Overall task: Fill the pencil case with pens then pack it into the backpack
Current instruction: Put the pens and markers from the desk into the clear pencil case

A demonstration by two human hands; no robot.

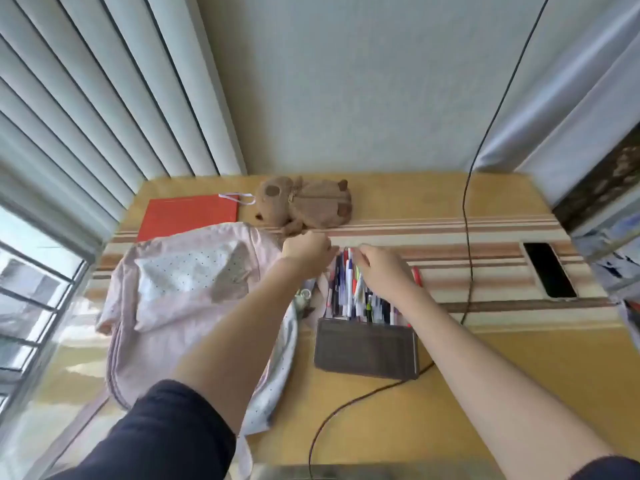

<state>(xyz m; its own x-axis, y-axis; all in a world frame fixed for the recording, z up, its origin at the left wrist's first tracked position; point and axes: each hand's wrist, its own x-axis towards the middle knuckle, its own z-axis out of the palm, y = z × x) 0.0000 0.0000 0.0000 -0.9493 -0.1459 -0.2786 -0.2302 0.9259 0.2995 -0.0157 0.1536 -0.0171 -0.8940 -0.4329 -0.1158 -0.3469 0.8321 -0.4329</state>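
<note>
- The left hand (304, 251) is seen with its grip pinched nearly closed at the far tips of the pens (349, 289); whether a pen tip is actually held cannot be told.
- The right hand (379, 266) is laid over the far half of the pens, fingers curled down onto them; a firm hold on any one pen cannot be made out.
- The pens are fanned in a bunch on the tabletop (485, 375), their near ends tucked into the open mouth of the pencil case (367, 351), which lies flat just nearer than the right grip.
- A single red pen (418, 276) lies apart, just right of the right wrist.
- The backpack (180, 292) is spread flat left of both grips, under the left forearm, its edge touching the pens' left side.
- Beyond the grips a plush toy (304, 206) and a red folder (188, 216) are set near the tabletop's far edge.
- A black cable (467, 237) runs across the tabletop right of the right grip and curls past the case's near corner.
- Farther right, a dark rectangular slot (549, 270) is cut in the tabletop; open surface is left between it and the red pen.
</note>
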